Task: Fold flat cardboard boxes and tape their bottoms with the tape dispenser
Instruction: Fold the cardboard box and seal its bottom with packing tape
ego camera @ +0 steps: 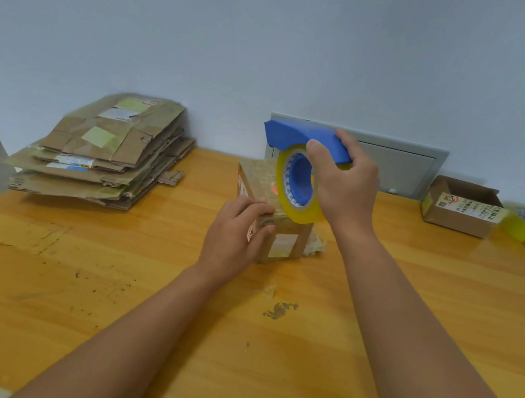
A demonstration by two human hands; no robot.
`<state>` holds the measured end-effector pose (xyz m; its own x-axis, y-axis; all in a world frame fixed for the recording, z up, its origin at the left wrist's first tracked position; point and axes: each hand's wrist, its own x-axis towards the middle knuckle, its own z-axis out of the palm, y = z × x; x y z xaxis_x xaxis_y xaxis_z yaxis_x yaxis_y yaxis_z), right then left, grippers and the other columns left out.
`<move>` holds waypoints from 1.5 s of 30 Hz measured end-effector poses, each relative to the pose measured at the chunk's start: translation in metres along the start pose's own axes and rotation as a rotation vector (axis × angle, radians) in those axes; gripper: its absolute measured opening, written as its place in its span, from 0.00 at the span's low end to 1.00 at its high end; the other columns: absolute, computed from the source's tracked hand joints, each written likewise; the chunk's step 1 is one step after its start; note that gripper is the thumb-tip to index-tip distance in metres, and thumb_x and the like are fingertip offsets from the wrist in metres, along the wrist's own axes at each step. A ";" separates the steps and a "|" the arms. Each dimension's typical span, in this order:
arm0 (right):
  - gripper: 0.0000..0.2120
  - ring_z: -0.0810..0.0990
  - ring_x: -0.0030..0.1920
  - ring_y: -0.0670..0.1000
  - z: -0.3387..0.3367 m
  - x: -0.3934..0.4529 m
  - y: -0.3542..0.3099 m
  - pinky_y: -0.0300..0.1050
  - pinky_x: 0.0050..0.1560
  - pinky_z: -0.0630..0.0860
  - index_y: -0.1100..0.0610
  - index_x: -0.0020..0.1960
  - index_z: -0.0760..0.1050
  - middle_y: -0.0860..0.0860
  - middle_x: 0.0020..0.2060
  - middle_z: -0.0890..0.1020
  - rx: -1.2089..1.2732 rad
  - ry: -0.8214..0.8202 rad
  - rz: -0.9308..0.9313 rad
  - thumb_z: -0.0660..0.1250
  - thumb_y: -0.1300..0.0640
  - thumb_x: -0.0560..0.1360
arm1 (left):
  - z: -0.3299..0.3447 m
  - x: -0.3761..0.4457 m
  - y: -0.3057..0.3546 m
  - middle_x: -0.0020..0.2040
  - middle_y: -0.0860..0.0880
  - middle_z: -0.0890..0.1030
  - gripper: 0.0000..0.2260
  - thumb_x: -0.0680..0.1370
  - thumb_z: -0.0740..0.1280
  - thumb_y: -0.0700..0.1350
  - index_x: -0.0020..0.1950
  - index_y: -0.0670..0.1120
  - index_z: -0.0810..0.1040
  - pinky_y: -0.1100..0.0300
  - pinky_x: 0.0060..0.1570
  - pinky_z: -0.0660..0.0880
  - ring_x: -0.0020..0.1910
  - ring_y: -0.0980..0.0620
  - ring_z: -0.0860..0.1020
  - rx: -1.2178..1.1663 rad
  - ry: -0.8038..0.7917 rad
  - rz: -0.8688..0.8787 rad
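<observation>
- One head-worn, wide-angle view looks forward and down from the person's own standpoint.
- The table (65, 287) fills the lower half of the frame; a wall fills the upper half.
- Both forearms enter from the bottom edge, near the lens, reaching toward frame centre.

Both forearms are bare to the frame edge, with no sleeves, gloves, watch or rings showing.

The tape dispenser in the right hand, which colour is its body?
Blue; the tape dispenser body shows clearly in the head view, above its yellow roll.
</observation>
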<state>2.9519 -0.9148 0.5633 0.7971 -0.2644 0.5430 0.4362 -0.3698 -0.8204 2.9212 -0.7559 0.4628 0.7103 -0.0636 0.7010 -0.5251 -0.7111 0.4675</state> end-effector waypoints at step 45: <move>0.24 0.76 0.47 0.39 0.003 0.007 -0.001 0.23 0.42 0.70 0.53 0.68 0.76 0.42 0.52 0.77 0.017 -0.027 0.024 0.71 0.45 0.75 | 0.005 -0.041 0.029 0.80 0.58 0.47 0.34 0.80 0.61 0.38 0.81 0.49 0.47 0.55 0.74 0.62 0.75 0.70 0.43 -0.201 -0.203 -0.292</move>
<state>2.9585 -0.9139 0.5677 0.8182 -0.2484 0.5185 0.4239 -0.3487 -0.8359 2.8788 -0.7780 0.4446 0.9108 -0.0308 0.4116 -0.3543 -0.5699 0.7414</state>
